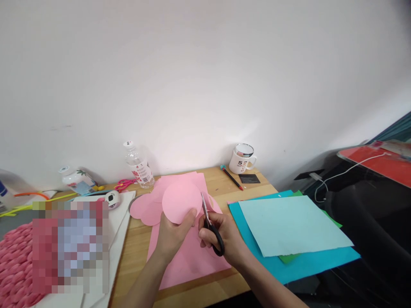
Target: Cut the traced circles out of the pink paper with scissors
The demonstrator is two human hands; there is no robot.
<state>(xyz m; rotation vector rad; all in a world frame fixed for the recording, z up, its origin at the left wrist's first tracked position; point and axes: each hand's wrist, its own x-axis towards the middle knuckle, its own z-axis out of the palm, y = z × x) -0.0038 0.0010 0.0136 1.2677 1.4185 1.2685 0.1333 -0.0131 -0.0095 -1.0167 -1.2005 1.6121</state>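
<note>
My left hand point(175, 233) pinches the lower edge of a round pink paper piece point(182, 199), thumb on top. In my right hand point(221, 233) is a pair of scissors point(215, 239) with black handles, its metal blades pointing up beside the right edge of the round piece. A curled strip of pink paper shows just right of the blades. Under both hands lie pink paper sheets point(186, 269) on the wooden table. A pink cut-out with rounded lobes point(146, 209) lies to the left of the round piece.
A plastic bottle point(141, 169) and pink scissors point(124, 184) stand and lie behind on the left. At the back right are a white mug point(241, 162), a pen point(233, 177) and a black card point(249, 179). Blue and green sheets point(292, 224) overhang the table's right edge.
</note>
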